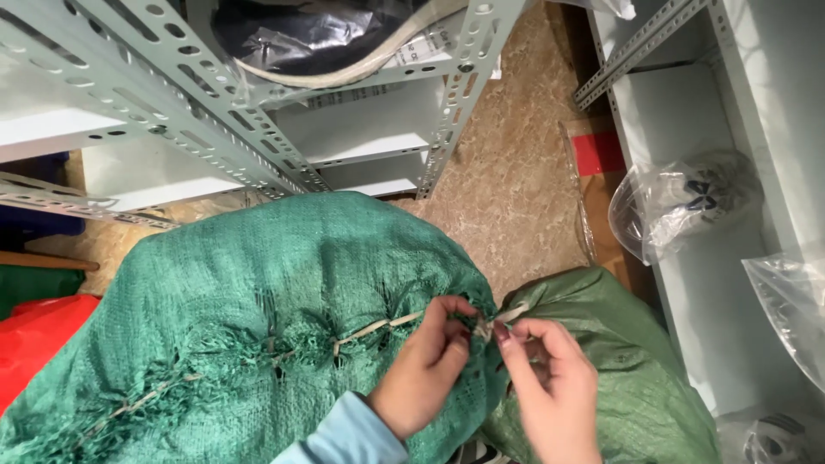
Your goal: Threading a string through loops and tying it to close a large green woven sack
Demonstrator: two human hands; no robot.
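Left hand pinching sack cloth by the knot | right hand fingertips gripping the knot of pale cord | green woven sack near centre, stitched shut, looks bulky, soft, rough-grained; cord end is the best hold | second sack right | shelves far | bagged items far right

We've got a big green woven sack filling the middle, stitched shut with pale strapping, and a second green sack just right of it. Clear plastic bags sit on the grey shelf to the right. Up top, a black plastic bag with a white label beside it. A red bag lies far left.
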